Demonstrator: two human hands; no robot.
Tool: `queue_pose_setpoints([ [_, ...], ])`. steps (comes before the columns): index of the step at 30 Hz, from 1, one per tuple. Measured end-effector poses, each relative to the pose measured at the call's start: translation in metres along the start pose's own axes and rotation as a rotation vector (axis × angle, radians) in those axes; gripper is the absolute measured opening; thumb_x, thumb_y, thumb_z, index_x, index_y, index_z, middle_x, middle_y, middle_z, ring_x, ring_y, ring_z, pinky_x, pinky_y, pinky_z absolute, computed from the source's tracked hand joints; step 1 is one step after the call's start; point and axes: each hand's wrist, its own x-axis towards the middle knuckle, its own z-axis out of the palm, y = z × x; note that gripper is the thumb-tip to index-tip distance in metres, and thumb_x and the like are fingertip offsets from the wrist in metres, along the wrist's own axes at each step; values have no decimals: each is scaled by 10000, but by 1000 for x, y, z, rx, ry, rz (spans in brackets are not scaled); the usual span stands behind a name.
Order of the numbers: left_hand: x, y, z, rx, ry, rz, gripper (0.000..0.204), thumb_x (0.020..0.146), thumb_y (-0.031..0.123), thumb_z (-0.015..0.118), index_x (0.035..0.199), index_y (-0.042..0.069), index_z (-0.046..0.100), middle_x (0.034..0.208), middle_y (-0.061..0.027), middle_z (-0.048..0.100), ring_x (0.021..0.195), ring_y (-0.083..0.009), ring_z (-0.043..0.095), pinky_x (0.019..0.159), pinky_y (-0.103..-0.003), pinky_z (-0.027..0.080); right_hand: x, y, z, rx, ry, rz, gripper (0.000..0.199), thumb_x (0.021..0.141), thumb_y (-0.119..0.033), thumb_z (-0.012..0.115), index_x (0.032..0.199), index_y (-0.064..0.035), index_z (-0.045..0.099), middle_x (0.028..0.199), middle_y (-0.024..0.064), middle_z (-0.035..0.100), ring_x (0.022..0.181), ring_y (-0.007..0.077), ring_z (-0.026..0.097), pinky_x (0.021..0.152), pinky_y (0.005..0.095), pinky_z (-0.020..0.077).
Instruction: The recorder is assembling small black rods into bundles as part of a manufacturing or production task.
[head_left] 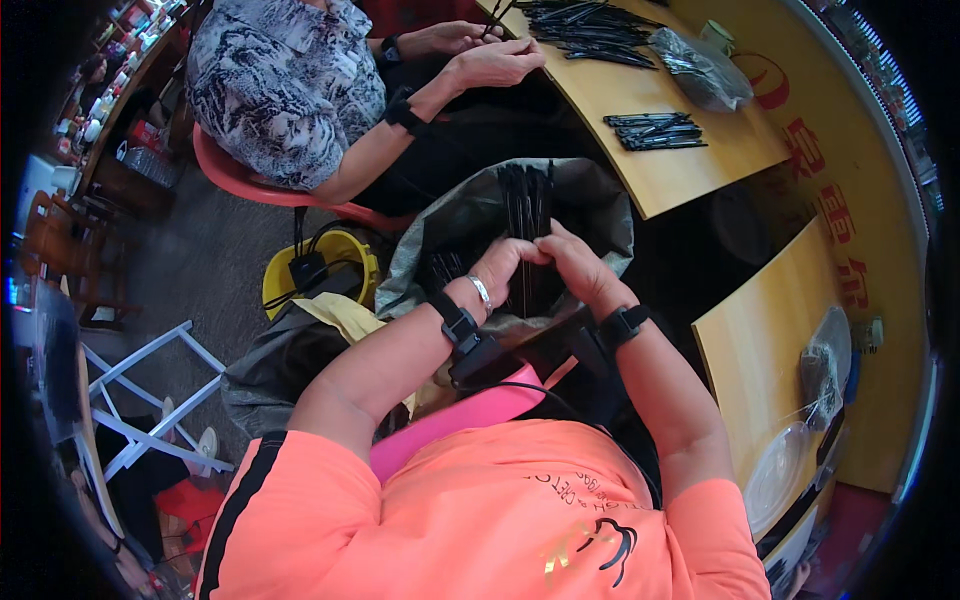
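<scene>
A bundle of long, thin black sticks (526,205) stands upright between my two hands, over a large grey-green sack. My left hand (500,268), with a silver bracelet, is closed around the bundle's left side. From the other side my right hand (580,262) grips it, the thumbs meeting in front. The sack (425,245) gapes wide around the bundle. More black sticks (447,266) lie inside it by my left hand. The exact kind of stick is too fine to make out.
A co-worker (270,90) sits across at the left, hands holding thin black pieces. On the wooden table (655,185) lie stick piles (655,131) and a clear plastic bag (700,70). A yellow bucket (370,270) stands left of the sack; a second table (750,310) is at right.
</scene>
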Motion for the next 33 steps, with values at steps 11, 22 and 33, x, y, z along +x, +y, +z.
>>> queue_pose_setpoints([
  [11, 23, -40, -25, -321, 47, -237, 208, 681, 89, 564, 865, 12, 624, 903, -142, 659, 869, -299, 618, 852, -413, 481, 33, 5, 2, -592, -92, 390, 267, 772, -208, 511, 738, 25, 635, 793, 126, 602, 684, 200, 500, 624, 374, 390],
  [22, 21, -58, -26, -400, 174, -337, 250, 786, 173, 480, 915, -7, 598, 940, -173, 648, 912, -335, 607, 895, -466, 457, 59, 63, 1, -1408, -495, 82, 312, 873, -261, 502, 894, -4, 679, 970, 194, 652, 949, 350, 613, 787, 412, 483],
  [33, 40, -66, -41, -175, 188, -329, 291, 814, 242, 475, 1018, 59, 574, 1045, -146, 626, 1048, -320, 558, 942, -549, 370, 55, 93, -11, -1249, -103, 247, 284, 830, -227, 512, 881, -17, 696, 983, 223, 634, 971, 345, 610, 832, 400, 489],
])
